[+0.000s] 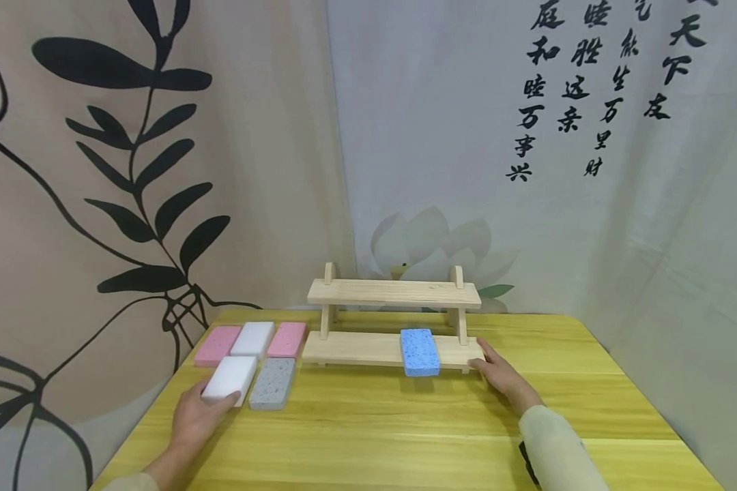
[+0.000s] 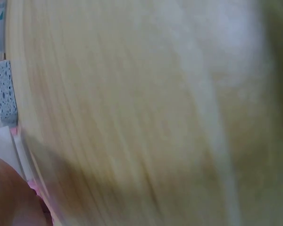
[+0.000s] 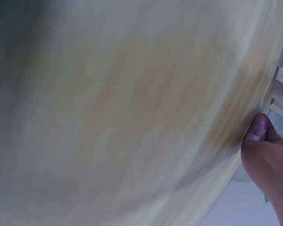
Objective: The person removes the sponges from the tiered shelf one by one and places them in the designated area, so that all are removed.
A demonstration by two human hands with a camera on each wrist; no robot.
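Observation:
At the table's left side, my left hand (image 1: pixel 198 417) holds a white sponge (image 1: pixel 230 378) between thumb and fingers. Close to its right lies a grey speckled sponge (image 1: pixel 273 384), which also shows at the edge of the left wrist view. My right hand (image 1: pixel 502 374) grips the right end of a two-tier wooden rack (image 1: pixel 353 348) at its lower board, thumb in front. A blue sponge (image 1: pixel 420 352) stands tilted on that lower board, towards its right end. In the right wrist view, the thumb (image 3: pixel 258 126) shows, while the fingers behind it are mostly hidden.
Behind the left hand lie a pink sponge (image 1: pixel 218 346), another white sponge (image 1: pixel 253 339) and a second pink sponge (image 1: pixel 287 339) in a row. The wooden table (image 1: pixel 368 436) ends near a printed curtain (image 1: pixel 270 170) behind the rack.

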